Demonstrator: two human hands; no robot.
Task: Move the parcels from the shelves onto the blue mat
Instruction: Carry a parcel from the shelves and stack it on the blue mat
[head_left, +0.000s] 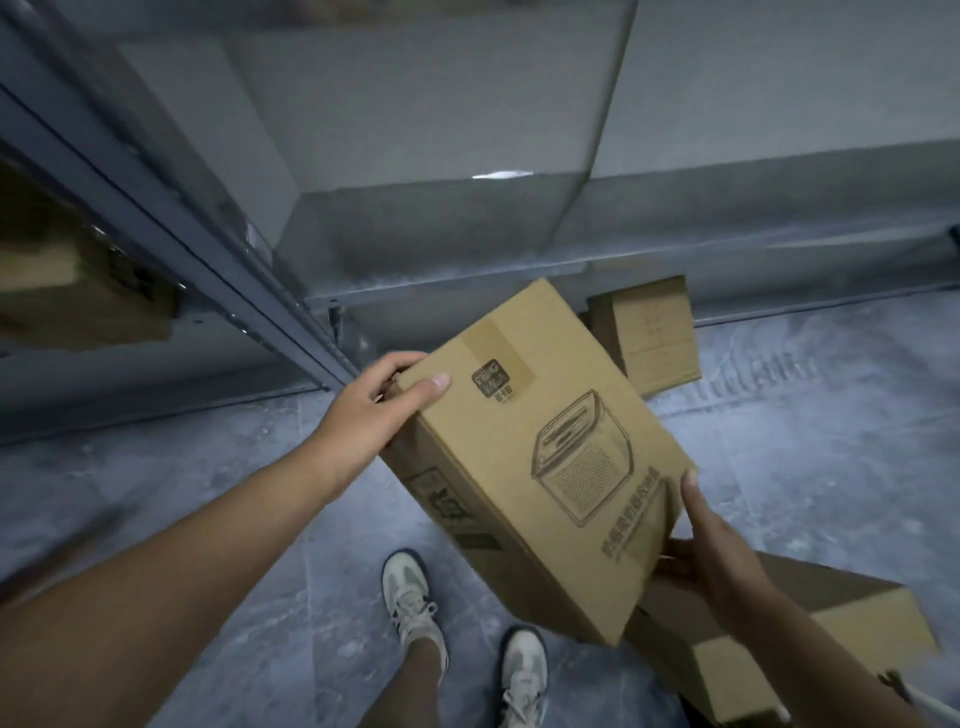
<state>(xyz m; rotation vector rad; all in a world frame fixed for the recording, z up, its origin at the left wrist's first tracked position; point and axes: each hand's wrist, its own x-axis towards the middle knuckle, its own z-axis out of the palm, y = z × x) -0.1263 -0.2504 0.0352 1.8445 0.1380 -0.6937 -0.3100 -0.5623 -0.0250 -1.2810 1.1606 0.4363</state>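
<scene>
I hold a brown cardboard parcel with a printed appliance drawing, tilted, above the floor. My left hand grips its upper left corner, thumb on the top face. My right hand grips its lower right corner, thumb on the edge. A second parcel lies on the floor by the wall behind it. A third, larger parcel sits at the lower right under my right forearm. Another box rests on the shelf at the left. No blue mat is in view.
A grey metal shelf rack runs diagonally along the left. A grey wall stands ahead. The floor is grey stone tile. My two feet in pale sneakers stand at the bottom centre.
</scene>
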